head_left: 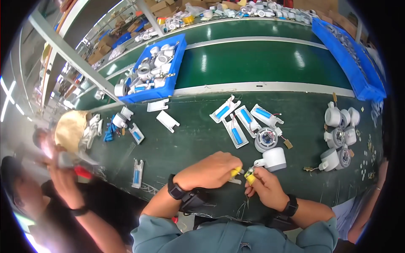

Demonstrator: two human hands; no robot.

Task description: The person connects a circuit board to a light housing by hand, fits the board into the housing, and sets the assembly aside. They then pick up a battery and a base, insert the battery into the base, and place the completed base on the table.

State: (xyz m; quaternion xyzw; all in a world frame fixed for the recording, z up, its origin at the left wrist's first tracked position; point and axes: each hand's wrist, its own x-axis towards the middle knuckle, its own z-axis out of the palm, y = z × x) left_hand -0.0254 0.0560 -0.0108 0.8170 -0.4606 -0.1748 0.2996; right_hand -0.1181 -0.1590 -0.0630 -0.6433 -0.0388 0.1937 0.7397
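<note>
My left hand is closed, palm down, over the near middle of the bench. A yellow patch and a pale tip show at its fingertips; what it grips cannot be made out. Just to the right, my right hand pinches a small circuit board, with yellow at the thumb end and thin wires hanging below. Beyond the right hand lies a white cylindrical housing with a side stub. Behind it sits a round housing showing its inner board, next to several white trays holding blue battery cells.
Grouped white housings stand at the right. A blue bin of parts is at back left, another blue bin at back right. A single battery tray lies left of my arm. A co-worker's hand works at far left.
</note>
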